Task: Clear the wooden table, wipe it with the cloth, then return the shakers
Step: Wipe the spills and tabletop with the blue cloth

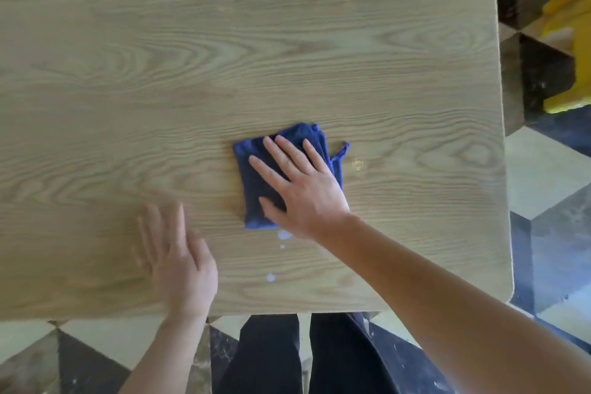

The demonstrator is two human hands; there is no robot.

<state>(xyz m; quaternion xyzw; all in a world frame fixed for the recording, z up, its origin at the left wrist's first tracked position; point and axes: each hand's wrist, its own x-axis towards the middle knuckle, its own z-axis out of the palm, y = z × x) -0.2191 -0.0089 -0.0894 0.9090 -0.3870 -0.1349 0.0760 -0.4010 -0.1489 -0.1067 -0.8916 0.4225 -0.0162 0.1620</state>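
Head view, single entry. Wooden table (160, 73): pale top with strong grain, filling most of the view, its near edge at the person's legs and its right edge rounded at the near corner. Blue cloth (271, 176): folded, lying flat on the table right of its middle and toward its near edge, a loose corner of fabric sticking out on its right side. Right hand (300, 189): laid palm down on the cloth, fingers spread wide and flat, pressing rather than gripping, nothing closed within it; the bare forearm ran from the table's near right corner. Left hand (179, 253): left of the cloth and apart from it, close to the table's near edge, palm down with fingers extended and open, holding nothing; blurred, so whether it touched the wood could not be told. White droplets (271, 277): a few small pale spots on the table between the cloth and the near edge, one just below the cloth's near corner. Dark trousers (319, 358): the person's legs, below the table's near edge. Patterned floor (543, 176): light and dark tiles, right of and below the table. Yellow object (569, 41): on the floor, beyond the table's right edge, partly cut off.
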